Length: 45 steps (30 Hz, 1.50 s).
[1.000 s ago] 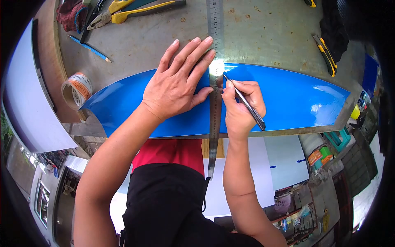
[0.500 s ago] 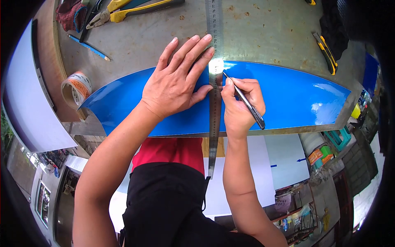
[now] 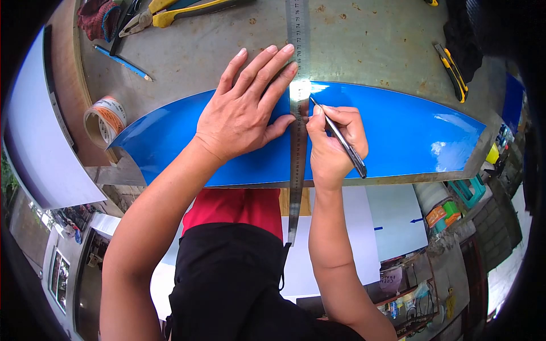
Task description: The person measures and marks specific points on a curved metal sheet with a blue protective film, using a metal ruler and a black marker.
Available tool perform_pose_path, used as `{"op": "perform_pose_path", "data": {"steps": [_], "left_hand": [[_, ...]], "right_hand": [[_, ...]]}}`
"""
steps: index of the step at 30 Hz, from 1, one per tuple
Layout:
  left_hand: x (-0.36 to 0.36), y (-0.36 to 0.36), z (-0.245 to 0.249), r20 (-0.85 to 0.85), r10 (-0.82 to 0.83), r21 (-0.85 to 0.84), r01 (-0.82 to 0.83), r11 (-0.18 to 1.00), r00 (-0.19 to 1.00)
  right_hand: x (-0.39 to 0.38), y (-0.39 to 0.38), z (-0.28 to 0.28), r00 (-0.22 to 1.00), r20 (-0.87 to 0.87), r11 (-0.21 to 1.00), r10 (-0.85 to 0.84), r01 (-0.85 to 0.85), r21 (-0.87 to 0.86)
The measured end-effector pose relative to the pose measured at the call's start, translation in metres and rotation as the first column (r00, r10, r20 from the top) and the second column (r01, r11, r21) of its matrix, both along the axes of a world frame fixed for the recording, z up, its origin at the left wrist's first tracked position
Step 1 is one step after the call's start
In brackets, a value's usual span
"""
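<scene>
A glossy blue sheet (image 3: 398, 131) with a curved far edge lies along the near side of the worktable. Across its middle runs a long steel ruler (image 3: 297, 145), its near end sticking out past the table edge. My left hand (image 3: 242, 111) rests flat on the sheet, fingers stretched out, with the fingertips and thumb at the ruler's left edge. In my right hand (image 3: 335, 145) is a dark pen (image 3: 348, 146), its tip touching or just over the sheet beside the ruler's right edge, close to the sheet's far edge. Glare hides part of the ruler there.
Pliers (image 3: 165, 17) with yellow handles, a blue pencil (image 3: 122, 62) and a red work glove (image 3: 98, 20) lie at the far left. A roll of tape (image 3: 105, 120) stands by the sheet's left tip. On the right is a yellow-black utility knife (image 3: 452, 73) near a dark cloth (image 3: 463, 42).
The pen tip and right hand have shifted very slightly. My left hand stays flat beside the ruler, and the view has moved a little.
</scene>
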<state>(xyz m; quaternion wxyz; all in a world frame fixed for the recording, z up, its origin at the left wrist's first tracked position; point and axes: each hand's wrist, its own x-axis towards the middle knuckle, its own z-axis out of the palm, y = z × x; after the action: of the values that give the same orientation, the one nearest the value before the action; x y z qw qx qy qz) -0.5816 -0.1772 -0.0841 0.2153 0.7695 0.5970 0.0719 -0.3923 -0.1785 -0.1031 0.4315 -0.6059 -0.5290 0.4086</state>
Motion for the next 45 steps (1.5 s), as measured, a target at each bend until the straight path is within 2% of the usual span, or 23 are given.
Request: {"op": "perform_pose_path", "data": {"steps": [9, 15, 18, 20, 21, 23, 31, 34, 36, 43, 45], "left_hand": [[0.000, 0.000, 0.000, 0.009, 0.006, 0.003, -0.006, 1.000, 1.000], [0.001, 0.000, 0.000, 0.012, 0.009, 0.006, -0.009, 1.000, 1.000], [0.000, 0.000, 0.000, 0.015, 0.009, 0.007, -0.010, 1.000, 1.000], [0.000, 0.000, 0.000, 0.022, 0.010, 0.009, -0.010, 1.000, 1.000], [0.000, -0.001, 0.000, 0.016, 0.009, 0.008, -0.009, 1.000, 1.000], [0.000, 0.000, -0.001, 0.012, 0.009, 0.010, -0.009, 1.000, 1.000], [0.000, -0.002, -0.002, 0.010, 0.012, 0.020, -0.012, 1.000, 1.000], [0.001, -0.002, -0.001, 0.016, 0.015, 0.019, -0.016, 1.000, 1.000], [0.001, -0.002, -0.002, 0.019, 0.016, 0.019, -0.016, 1.000, 1.000], [0.000, -0.002, -0.002, 0.020, 0.017, 0.029, -0.018, 0.999, 1.000], [0.000, -0.002, -0.002, 0.020, 0.015, 0.036, -0.016, 0.999, 1.000]], "right_hand": [[0.000, 0.000, -0.002, 1.000, -0.010, 1.000, 0.001, -0.001, 0.012], [-0.001, 0.002, 0.001, 0.999, -0.044, 0.999, -0.007, 0.005, -0.039], [0.001, 0.002, 0.001, 1.000, 0.003, 1.000, 0.008, -0.008, 0.014], [0.005, 0.003, 0.008, 0.974, -0.210, 0.988, -0.082, 0.053, -0.143], [0.007, 0.004, 0.009, 0.974, -0.209, 0.988, -0.081, 0.052, -0.143], [0.011, 0.006, 0.009, 0.918, -0.383, 0.986, -0.102, 0.044, -0.159], [0.013, 0.004, 0.015, 0.932, -0.358, 0.992, -0.058, 0.014, -0.124], [0.017, 0.005, 0.014, 0.939, -0.342, 0.998, -0.019, -0.002, -0.062], [0.019, 0.006, 0.015, 0.960, -0.281, 0.999, -0.004, -0.007, -0.041], [0.013, 0.006, 0.016, 0.956, -0.294, 0.999, -0.004, -0.009, -0.044], [0.011, 0.007, 0.019, 0.957, -0.287, 0.995, -0.038, 0.011, -0.095]]}}
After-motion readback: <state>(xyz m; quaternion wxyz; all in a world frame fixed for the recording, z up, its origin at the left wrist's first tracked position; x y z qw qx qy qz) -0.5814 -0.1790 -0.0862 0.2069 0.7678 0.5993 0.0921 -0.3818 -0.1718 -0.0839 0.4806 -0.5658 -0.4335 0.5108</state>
